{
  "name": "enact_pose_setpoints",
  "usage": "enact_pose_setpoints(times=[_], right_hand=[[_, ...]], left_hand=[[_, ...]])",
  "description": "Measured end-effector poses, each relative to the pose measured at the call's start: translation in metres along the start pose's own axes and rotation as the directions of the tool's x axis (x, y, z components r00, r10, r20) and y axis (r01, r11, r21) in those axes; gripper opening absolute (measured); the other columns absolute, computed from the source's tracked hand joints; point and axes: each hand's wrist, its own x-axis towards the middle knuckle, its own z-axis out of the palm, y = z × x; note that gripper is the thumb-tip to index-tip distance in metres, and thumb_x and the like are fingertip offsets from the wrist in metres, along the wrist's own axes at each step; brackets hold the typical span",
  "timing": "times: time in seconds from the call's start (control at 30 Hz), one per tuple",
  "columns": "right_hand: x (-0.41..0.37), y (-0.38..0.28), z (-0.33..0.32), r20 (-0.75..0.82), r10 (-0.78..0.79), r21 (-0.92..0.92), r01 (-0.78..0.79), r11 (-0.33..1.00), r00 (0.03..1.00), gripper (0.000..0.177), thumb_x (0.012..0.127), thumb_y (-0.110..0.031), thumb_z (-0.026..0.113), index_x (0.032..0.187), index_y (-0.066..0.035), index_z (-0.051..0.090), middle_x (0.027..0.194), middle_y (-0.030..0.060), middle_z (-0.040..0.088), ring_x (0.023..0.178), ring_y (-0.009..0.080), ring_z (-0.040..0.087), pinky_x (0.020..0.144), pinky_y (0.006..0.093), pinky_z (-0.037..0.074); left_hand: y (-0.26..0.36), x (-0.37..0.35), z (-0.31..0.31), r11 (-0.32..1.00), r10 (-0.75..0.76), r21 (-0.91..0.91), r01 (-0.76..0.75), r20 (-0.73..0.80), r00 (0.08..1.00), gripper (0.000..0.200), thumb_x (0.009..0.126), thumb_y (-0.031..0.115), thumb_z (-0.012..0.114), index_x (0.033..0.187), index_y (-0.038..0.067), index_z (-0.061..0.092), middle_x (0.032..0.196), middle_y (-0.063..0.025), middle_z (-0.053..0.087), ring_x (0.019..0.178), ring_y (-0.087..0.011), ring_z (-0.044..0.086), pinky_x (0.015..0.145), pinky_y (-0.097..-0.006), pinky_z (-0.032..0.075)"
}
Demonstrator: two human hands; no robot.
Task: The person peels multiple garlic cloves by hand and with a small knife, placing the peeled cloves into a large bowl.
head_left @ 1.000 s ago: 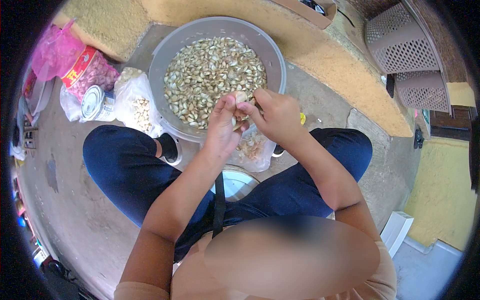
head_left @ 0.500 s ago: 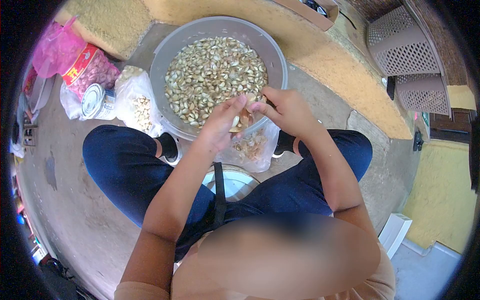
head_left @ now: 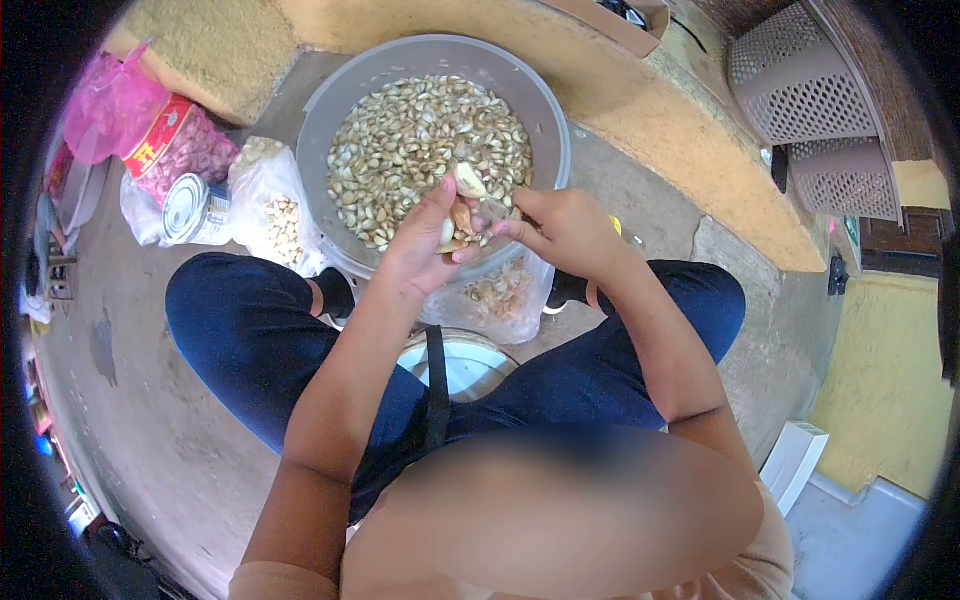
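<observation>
In front of me is a wide grey tub (head_left: 545, 100) holding a mass of garlic cloves (head_left: 420, 140). My left hand (head_left: 420, 248) is over its near rim, fingers closed around several garlic cloves (head_left: 468, 181) with brown skin on them; a pale clove stands out above the thumb. Close to its right, my right hand (head_left: 572, 232) is closed in a pinch, thumb and forefinger pointing at the cloves. A blurred greyish shape lies between the hands, too smeared to name. Below them, a clear plastic bag (head_left: 515, 318) contains papery garlic skins (head_left: 497, 294).
Left of the tub stand a white bag (head_left: 265, 185) with peeled cloves, a tin can (head_left: 195, 205) and a pink net bag (head_left: 185, 150). A low yellow ledge (head_left: 690, 150) runs behind, with perforated grey baskets (head_left: 800, 95) at right. My bent knees flank the plastic bag.
My left hand has turned slightly and shifted left, showing a pale clove above the thumb. My right hand has drawn a little away from the thumb and moved down slightly.
</observation>
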Motion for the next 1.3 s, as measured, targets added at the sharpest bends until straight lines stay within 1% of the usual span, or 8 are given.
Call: enact_pose_setpoints(times=[0.17,0.33,0.47,0.57,0.87,0.97,1.07,1.3], right_hand=[[-0.005,0.016,0.0,0.095,0.137,0.078,-0.145,0.986,0.986,0.033,0.079,-0.039,0.051,0.08,-0.006,0.053,0.064,0.0165,0.054,0.061,0.0327,0.055,0.054,0.0392,0.041],[-0.012,0.02,0.01,0.44,0.245,-0.065,-0.241,0.968,0.864,0.043,0.078,-0.047,0.045,0.08,-0.004,0.055,0.07,0.018,0.058,0.07,0.0331,0.057,0.062,0.042,0.044],[-0.027,0.036,0.058,0.623,0.26,-0.177,-0.191,0.966,0.738,0.043,0.072,-0.039,0.058,0.096,-0.004,0.052,0.08,0.0165,0.06,0.077,0.0313,0.058,0.065,0.04,0.046],[-0.031,0.043,0.08,0.708,0.339,-0.253,-0.226,0.941,0.619,0.06,0.065,-0.025,0.068,0.113,-0.002,0.04,0.091,0.0176,0.059,0.084,0.0317,0.057,0.071,0.0398,0.046],[-0.012,0.046,0.022,0.467,0.385,-0.089,-0.391,0.916,0.796,0.036,0.075,-0.029,0.057,0.099,-0.003,0.054,0.089,0.0179,0.059,0.082,0.0328,0.056,0.072,0.0387,0.043],[-0.004,0.031,0.002,0.133,0.344,0.283,-0.368,0.886,0.93,0.028,0.075,-0.026,0.058,0.09,-0.002,0.059,0.078,0.0139,0.06,0.069,0.0244,0.056,0.063,0.0321,0.043],[-0.002,0.0,-0.009,0.038,0.384,0.661,-0.311,0.683,0.923,0.024,0.073,-0.021,0.062,0.088,-0.003,0.061,0.071,0.0084,0.059,0.061,0.0146,0.052,0.058,0.0256,0.04],[-0.003,0.0,0.007,-0.142,0.264,0.485,-0.165,0.859,0.954,0.019,0.072,-0.017,0.065,0.083,-0.002,0.061,0.074,0.0016,0.058,0.063,0.009,0.05,0.058,0.0235,0.04]], left_hand=[[0.004,-0.001,0.002,0.976,0.032,-0.217,-0.005,0.12,0.992,0.035,0.079,0.042,0.05,0.084,0.007,0.05,0.074,-0.0005,0.049,0.067,-0.0124,0.047,0.036,-0.0179,0.034],[0.006,0.0,-0.004,0.99,0.086,-0.125,-0.059,0.225,0.971,0.036,0.081,0.038,0.051,0.097,0.005,0.05,0.078,0.0004,0.047,0.067,-0.0121,0.046,0.036,-0.0171,0.034],[0.004,-0.002,-0.002,0.998,0.059,0.015,-0.063,0.201,0.978,0.037,0.082,0.029,0.052,0.107,0.001,0.048,0.076,-0.0004,0.046,0.064,-0.0117,0.045,0.035,-0.0169,0.034],[0.006,-0.003,0.002,0.998,0.006,0.068,-0.019,0.193,0.981,0.036,0.081,0.024,0.053,0.106,-0.002,0.047,0.076,-0.0014,0.045,0.064,-0.0114,0.046,0.034,-0.0171,0.033],[0.014,-0.007,0.01,0.929,-0.011,0.371,-0.012,0.062,0.998,0.04,0.078,0.025,0.056,0.109,0.002,0.047,0.068,-0.002,0.047,0.056,-0.0073,0.043,0.034,-0.0166,0.032],[0.017,-0.007,0.014,0.827,0.014,0.561,-0.025,0.024,1.0,0.035,0.078,0.02,0.057,0.107,0.002,0.05,0.068,-0.0018,0.049,0.055,-0.0065,0.045,0.035,-0.0164,0.032],[0.015,-0.007,0.016,0.749,0.06,0.66,-0.05,0.008,0.998,0.03,0.078,0.017,0.058,0.105,0.004,0.054,0.074,-0.0006,0.051,0.059,-0.0043,0.045,0.039,-0.0166,0.033],[0.014,-0.005,0.014,0.608,0.067,0.794,0.005,-0.058,0.996,0.031,0.076,0.019,0.06,0.104,0.006,0.056,0.077,0.0011,0.051,0.056,-0.0033,0.044,0.041,-0.0166,0.034]])
